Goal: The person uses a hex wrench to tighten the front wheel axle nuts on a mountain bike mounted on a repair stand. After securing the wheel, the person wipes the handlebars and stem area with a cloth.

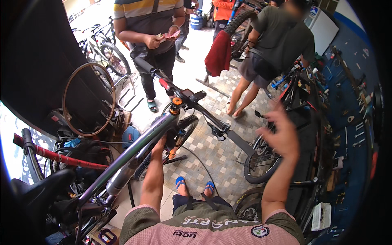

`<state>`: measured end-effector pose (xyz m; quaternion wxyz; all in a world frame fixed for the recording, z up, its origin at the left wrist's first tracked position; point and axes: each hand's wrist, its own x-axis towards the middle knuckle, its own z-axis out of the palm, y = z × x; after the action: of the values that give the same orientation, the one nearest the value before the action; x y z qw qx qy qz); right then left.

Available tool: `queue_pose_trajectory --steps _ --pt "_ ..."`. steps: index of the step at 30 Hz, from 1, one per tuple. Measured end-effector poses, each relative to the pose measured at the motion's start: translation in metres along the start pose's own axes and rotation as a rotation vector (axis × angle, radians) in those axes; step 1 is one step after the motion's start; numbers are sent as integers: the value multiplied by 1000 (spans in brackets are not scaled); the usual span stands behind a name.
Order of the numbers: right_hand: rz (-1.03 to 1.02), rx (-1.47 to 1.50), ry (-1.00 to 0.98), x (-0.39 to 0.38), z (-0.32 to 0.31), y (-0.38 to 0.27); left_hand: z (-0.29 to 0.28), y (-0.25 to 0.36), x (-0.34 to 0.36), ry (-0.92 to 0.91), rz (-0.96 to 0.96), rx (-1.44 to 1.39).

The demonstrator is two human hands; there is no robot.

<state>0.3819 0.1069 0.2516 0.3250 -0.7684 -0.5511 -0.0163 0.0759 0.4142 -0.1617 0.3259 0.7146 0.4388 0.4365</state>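
Observation:
In front of me stands a mountain bike with a purple-grey frame [126, 161], its flat handlebar [204, 113] running from far left to near right. My left hand [160, 143] reaches in behind the frame near the front fork [177, 141]; its fingers are hidden there, so what they touch cannot be made out. My right hand [279, 136] is raised in the air beyond the handlebar's right grip [240, 143]. Its fingers are apart and slightly blurred, and nothing shows in them. A silver bottle [118, 181] sits along the frame, and an orange cap [176, 102] tops the stem.
A person in a striped shirt [149, 20] holds what look like banknotes. Another person in a dark shirt [279, 36] bends by more bikes. A bare rim [65, 100] leans at the left. Tools hang on the blue wall [351, 110]; a black wheel [255, 177] stands near my right arm.

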Motion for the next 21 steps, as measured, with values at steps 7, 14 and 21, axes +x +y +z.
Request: queue_pose_trajectory --steps 7,14,21 --pt "-470 261 959 -18 -22 10 -4 59 11 22 58 -121" --pt "130 -148 -183 -40 87 17 -6 26 8 0 219 111" --pt "251 -97 -358 -47 107 22 -6 15 10 -48 195 181"
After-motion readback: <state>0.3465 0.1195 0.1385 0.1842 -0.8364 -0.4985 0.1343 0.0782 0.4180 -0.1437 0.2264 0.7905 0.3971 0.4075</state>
